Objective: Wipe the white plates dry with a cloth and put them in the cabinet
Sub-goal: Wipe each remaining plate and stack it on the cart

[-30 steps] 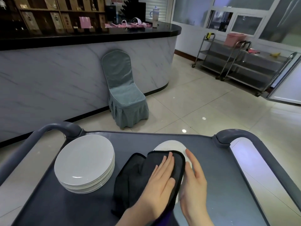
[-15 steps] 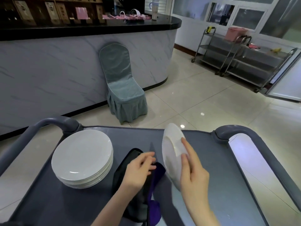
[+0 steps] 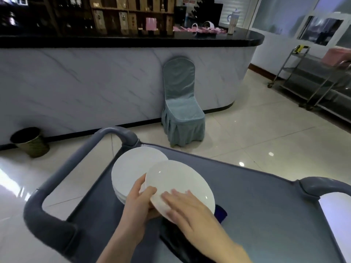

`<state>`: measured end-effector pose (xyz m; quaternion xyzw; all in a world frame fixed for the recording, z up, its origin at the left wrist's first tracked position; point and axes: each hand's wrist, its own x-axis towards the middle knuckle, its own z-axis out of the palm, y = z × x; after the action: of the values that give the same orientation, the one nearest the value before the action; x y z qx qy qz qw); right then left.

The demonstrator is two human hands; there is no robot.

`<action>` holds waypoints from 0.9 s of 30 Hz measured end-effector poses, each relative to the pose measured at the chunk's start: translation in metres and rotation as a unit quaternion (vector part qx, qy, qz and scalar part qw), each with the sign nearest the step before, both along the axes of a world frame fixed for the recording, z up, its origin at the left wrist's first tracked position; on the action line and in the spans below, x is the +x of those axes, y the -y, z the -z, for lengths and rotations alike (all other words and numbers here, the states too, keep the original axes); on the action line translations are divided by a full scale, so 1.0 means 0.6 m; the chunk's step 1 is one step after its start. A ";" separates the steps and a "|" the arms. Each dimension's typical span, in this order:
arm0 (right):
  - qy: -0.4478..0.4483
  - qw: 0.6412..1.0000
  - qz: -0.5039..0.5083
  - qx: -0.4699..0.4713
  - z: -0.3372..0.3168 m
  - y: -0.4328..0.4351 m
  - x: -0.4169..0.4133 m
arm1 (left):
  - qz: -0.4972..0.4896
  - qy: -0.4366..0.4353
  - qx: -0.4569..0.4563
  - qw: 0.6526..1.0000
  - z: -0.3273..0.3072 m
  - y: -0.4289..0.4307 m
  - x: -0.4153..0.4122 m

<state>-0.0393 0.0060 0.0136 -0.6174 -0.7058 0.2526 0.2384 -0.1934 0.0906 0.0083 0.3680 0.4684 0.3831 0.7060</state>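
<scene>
Left hand: coming in from the bottom edge, thumb laid over the near-left rim of the white plate. The grip is clasping that rim, and the fingers underneath are out of sight.
Right hand: palm down, fingers straight and spread flat on the plate's upper face. The grip is released, only pressing.
White plate: one, lifted and tilted, covering the right edge of the plate stack in view, above the dark cloth.
Plate stack: one pile at the far-left corner of the grey cart, rims too blurred to count.
Dark cloth: one, on the cart under the hands, mostly hidden.
Cart handles: two, left handle and right handle.
Beyond: one covered chair and one bin, both on the floor by the marble-fronted bar.
</scene>
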 end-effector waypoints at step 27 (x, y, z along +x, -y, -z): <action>-0.306 0.855 0.418 -0.010 0.145 -0.267 -0.097 | -0.036 -0.197 0.135 0.970 0.158 -0.217 -0.124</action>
<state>-0.0974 0.1664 -0.0732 -0.7485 -0.2702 0.3125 0.5188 -0.2680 0.2211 -0.0866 0.5111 0.5553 0.3881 0.5290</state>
